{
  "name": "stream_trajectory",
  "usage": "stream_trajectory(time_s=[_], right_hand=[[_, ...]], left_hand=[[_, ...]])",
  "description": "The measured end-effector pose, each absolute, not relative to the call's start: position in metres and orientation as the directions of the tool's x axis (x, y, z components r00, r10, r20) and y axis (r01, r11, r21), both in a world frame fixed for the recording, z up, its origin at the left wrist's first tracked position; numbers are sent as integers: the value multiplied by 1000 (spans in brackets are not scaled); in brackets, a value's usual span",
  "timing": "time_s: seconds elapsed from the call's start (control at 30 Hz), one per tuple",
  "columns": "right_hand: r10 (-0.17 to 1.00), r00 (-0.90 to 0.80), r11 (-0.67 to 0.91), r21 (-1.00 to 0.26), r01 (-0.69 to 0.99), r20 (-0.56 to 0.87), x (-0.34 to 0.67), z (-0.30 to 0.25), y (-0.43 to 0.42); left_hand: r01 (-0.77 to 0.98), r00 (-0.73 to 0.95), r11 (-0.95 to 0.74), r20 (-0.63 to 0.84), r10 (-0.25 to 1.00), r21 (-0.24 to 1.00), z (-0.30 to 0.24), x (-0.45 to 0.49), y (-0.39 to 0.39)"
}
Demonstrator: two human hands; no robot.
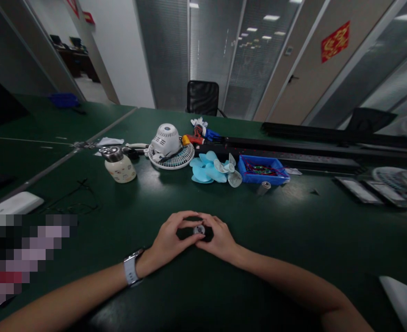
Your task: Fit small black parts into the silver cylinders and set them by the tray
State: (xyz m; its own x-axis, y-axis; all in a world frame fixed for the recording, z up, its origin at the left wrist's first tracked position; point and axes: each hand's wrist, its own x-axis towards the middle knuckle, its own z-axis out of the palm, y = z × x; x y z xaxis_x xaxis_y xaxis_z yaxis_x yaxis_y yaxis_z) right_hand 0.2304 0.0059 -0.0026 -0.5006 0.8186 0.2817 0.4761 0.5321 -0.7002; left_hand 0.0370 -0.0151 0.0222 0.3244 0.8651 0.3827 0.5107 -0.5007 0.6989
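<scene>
A small round metal part (199, 229) with a dark centre sits between my two hands, just above or on the dark green table (148, 295); which of the two I cannot tell. My left hand (171, 235), with a watch on its wrist, curves round it from the left, thumb and fingers closed at its edge. From the right my right hand (221, 239) grips it likewise, fingertips meeting those of the left. Beyond the hands lie light blue fan blades (208, 168) and a white fan head (167, 140) resting on its round grille (175, 161).
A blue tray (263, 180) holds coloured wires, with a metal cylinder (264, 186) in front. Further left stands a cream flask (120, 169). An orange power drill (195, 137) lies behind the fan parts. Long black rails (314, 159) stretch across the back right.
</scene>
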Motion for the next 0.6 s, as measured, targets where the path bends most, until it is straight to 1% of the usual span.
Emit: stream_trajectory(time_s=[0.17,0.27,0.37,0.43,0.47,0.53,0.6], right_hand=[[817,-491,543,-689,479,303,231,-5,4],[803,-498,563,-690,455,326,230,-4,3],[797,-506,568,-696,439,331,231,-4,3],[787,-514,581,-690,431,341,231,-4,4],[780,-519,590,-685,428,348,231,-4,4],[770,-531,603,-677,423,354,230,-3,4],[765,-543,605,-674,424,346,230,-1,4]], left_hand=[[439,289,-427,326,900,790,20,43,-16],[423,226,-428,364,903,798,16,43,-16],[454,176,-484,458,872,748,15,32,-17],[511,194,-525,503,842,681,15,21,-17],[548,210,-525,500,840,651,14,14,-17],[602,281,-514,441,852,611,11,4,-17],[621,362,-492,334,870,610,7,-3,-15]])
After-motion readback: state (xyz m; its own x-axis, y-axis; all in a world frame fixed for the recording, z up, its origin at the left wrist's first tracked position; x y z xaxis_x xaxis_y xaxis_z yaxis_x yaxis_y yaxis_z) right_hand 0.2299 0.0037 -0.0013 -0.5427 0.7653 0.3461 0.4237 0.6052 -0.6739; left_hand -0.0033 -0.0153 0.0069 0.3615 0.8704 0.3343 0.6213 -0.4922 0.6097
